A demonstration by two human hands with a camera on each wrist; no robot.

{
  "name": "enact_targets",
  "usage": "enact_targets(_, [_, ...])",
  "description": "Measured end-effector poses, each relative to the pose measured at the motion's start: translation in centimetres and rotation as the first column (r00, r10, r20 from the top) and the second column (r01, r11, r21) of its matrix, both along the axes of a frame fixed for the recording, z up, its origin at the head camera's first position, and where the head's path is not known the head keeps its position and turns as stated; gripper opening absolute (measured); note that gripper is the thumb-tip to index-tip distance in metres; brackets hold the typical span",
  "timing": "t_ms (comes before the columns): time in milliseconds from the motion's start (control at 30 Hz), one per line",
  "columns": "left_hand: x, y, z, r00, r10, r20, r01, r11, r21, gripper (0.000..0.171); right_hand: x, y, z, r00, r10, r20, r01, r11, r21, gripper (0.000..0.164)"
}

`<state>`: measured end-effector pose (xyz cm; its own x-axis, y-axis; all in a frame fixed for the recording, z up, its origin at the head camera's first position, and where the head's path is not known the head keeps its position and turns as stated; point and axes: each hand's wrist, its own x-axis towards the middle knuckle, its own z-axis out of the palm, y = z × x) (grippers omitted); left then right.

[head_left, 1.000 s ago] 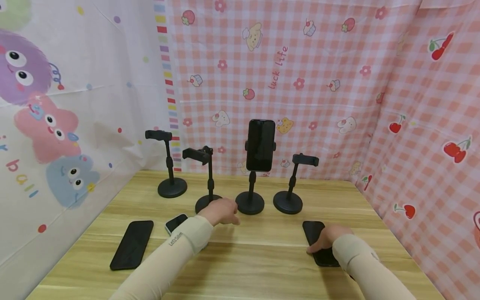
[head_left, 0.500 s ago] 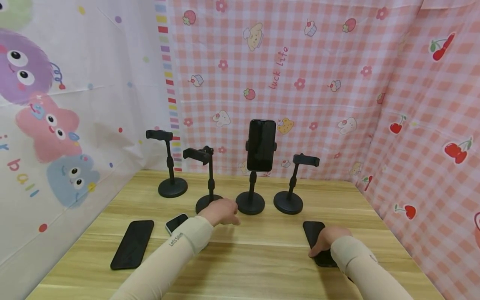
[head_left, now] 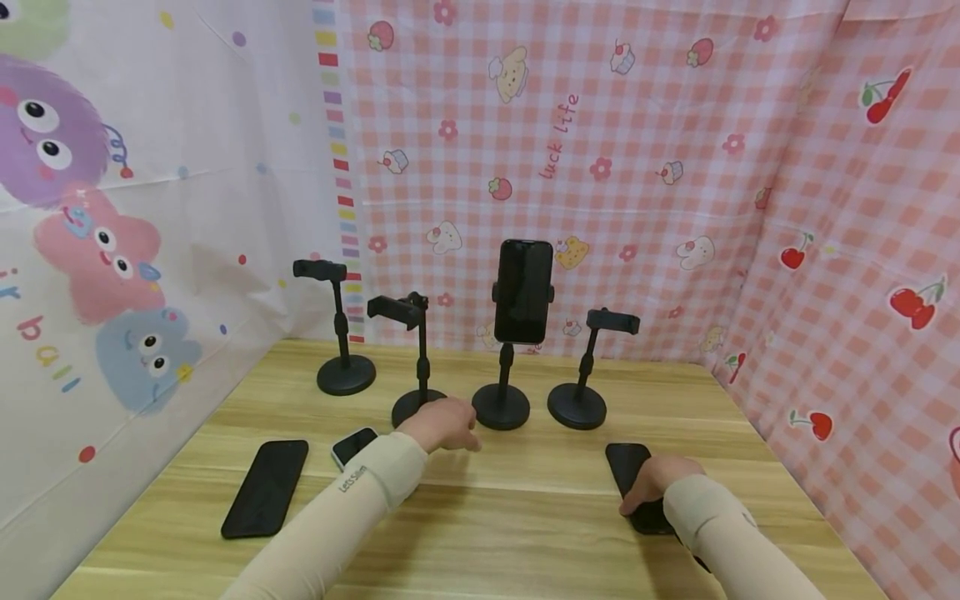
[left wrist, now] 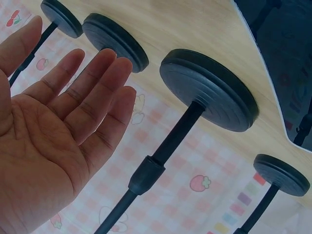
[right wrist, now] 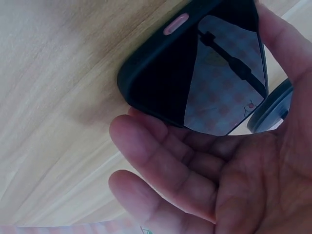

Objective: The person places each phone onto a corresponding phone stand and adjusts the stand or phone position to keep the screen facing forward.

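Note:
My right hand (head_left: 663, 482) grips a black smartphone (head_left: 628, 458) on the right side of the table, thumb along one long edge and fingers along the other. In the right wrist view, the phone (right wrist: 161, 92) has a dark case with a pinkish side button, and its glossy screen mirrors a stand. My left hand (head_left: 442, 423) holds nothing, its fingers relaxed in front of a black phone stand (head_left: 422, 367). The left wrist view has the palm (left wrist: 48, 146) facing the camera, with the stand's round base (left wrist: 209, 90) beside the fingers.
One stand (head_left: 502, 407) bears an upright phone (head_left: 524, 292). Stands with unoccupied clamps are at far left (head_left: 345, 375) and right (head_left: 577, 406). A large black phone (head_left: 266, 489) and a smaller white-edged phone (head_left: 354, 447), partly behind my left sleeve, lie on the left. Printed cloths (head_left: 652, 108) enclose the table.
My right thumb has shifted very slightly along the phone's edge. The left hand, the stands and the other phones stay where they were.

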<state>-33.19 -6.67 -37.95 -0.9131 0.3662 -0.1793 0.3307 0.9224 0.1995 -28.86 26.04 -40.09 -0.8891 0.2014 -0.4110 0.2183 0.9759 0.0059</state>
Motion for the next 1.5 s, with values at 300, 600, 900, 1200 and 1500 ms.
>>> enact_targets(300, [0.08,0.15,-0.11,1.0,0.006,-0.007,-0.006,1.0,-0.011,0.024,-0.14,0.23,-0.15,0.999,0.041,0.008,-0.041,0.999,0.007,0.09])
enact_targets(600, [0.13,0.22,-0.03,1.0,0.001,0.001,-0.001,1.0,-0.021,0.024,0.06,0.24,-0.11,0.998,0.055,-0.01,-0.055,0.998,-0.002,0.08])
enact_targets(900, [0.08,0.25,-0.05,1.0,0.004,0.006,-0.004,1.0,-0.024,0.024,-0.09,0.6,-0.37,0.996,0.073,-0.057,-0.076,0.996,-0.046,0.077])
enact_targets(1200, [0.22,0.23,0.15,1.0,-0.001,-0.002,0.001,1.0,-0.024,0.028,-0.13,0.79,-0.26,0.99,0.093,-0.105,-0.101,0.992,-0.079,0.072])
enact_targets(1500, [0.46,0.46,0.59,1.0,0.001,-0.009,-0.002,1.0,-0.03,0.026,-0.34,0.71,-0.18,0.992,0.055,-0.111,-0.066,0.994,-0.092,0.07])
